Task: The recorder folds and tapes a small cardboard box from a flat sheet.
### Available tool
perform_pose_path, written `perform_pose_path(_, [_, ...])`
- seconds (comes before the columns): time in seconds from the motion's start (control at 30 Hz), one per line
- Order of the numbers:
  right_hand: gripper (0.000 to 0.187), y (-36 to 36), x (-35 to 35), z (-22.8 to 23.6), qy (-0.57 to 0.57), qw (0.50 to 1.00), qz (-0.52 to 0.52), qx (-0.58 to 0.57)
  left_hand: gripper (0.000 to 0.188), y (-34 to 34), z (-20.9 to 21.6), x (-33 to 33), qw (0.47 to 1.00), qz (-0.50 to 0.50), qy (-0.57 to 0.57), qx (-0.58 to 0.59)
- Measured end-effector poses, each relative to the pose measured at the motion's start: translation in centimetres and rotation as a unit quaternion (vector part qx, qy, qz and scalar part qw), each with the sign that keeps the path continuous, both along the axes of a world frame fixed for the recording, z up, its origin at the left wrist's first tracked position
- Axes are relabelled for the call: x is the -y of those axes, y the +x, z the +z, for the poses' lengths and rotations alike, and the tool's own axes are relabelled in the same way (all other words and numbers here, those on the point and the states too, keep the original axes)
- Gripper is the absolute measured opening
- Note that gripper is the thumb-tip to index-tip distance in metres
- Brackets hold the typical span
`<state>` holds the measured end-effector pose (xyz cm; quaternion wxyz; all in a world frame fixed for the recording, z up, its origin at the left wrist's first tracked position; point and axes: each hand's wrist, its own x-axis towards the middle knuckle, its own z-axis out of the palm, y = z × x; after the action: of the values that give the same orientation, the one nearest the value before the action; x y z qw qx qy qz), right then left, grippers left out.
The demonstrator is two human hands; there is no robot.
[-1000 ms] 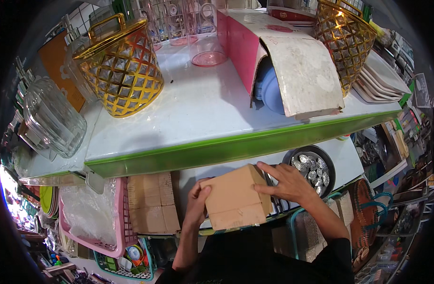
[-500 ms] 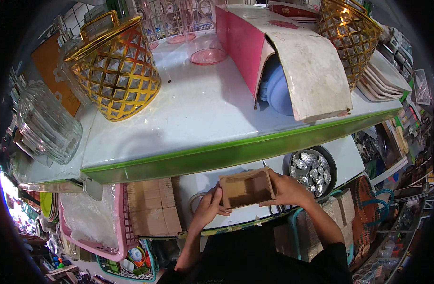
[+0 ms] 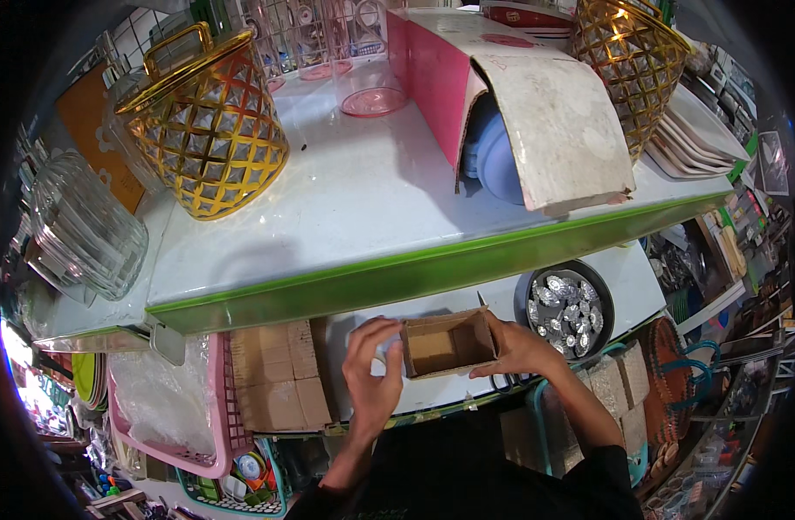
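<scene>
A small open-topped brown cardboard box [image 3: 449, 361] is in my right hand [image 3: 521, 348], thumb and fingers gripping its right end. It looks bare inside. My left hand [image 3: 370, 381] is just off the box's left side, its fingers bent and its thumb apart. A pale patch shows between them; I cannot tell whether it is the tabletop or something else. Scissors [image 3: 501, 381] lie partly hidden beneath my right hand. To the right stands a dark round pan [image 3: 607, 326] holding several shiny silver metal pieces [image 3: 573, 312].
Above the work surface runs a white shelf with a green edge [image 3: 432, 269], bearing a gold-latticed jar [image 3: 211, 139] and a pink box [image 3: 428, 87]. At left are a flattened cardboard piece [image 3: 276, 377] and a pink basket [image 3: 224, 407]. A woven basket [image 3: 666, 368] stands right.
My left hand has let go of the box's left side and moved slightly away, turning upward. The ring-shaped thing behind it is now hidden. My right hand keeps hold of the box.
</scene>
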<state>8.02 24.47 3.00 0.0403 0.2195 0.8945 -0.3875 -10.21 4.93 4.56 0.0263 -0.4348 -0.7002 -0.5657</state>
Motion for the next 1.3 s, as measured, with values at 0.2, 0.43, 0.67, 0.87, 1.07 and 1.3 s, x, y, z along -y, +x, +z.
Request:
perform_pose_path(0.2, [0.104,-0.3,-0.3,-0.3,-0.019,0.999,0.033,-0.018,0.025,2.4,1.9,-1.6,0.970,-0.234,-0.059,-0.007])
perform_pose_path(0.43, [0.096,0.0,-0.4,-0.7,0.037,0.996,0.058,-0.063,0.047,1.6,1.4,-0.4,0.939,-0.168,-0.273,-0.124])
perform_pose_path(0.67, [0.088,-0.2,0.7,2.8,0.088,0.994,0.024,0.066,0.079,1.2,-0.4,0.0,0.909,-0.201,-0.345,-0.122])
perform_pose_path(0.87, [0.058,0.8,1.9,5.1,0.278,0.951,-0.131,-0.019,0.082,1.4,-0.7,-0.1,0.910,-0.200,-0.339,-0.130])
perform_pose_path(1.07, [0.050,-1.7,8.9,9.6,-0.074,0.965,-0.063,-0.243,0.075,1.3,-0.5,-0.2,0.920,-0.211,-0.322,-0.070])
perform_pose_path(1.3, [0.081,-2.6,8.3,6.5,0.135,0.972,-0.113,-0.157,0.073,0.8,-1.2,-0.1,0.936,-0.203,-0.275,-0.090])
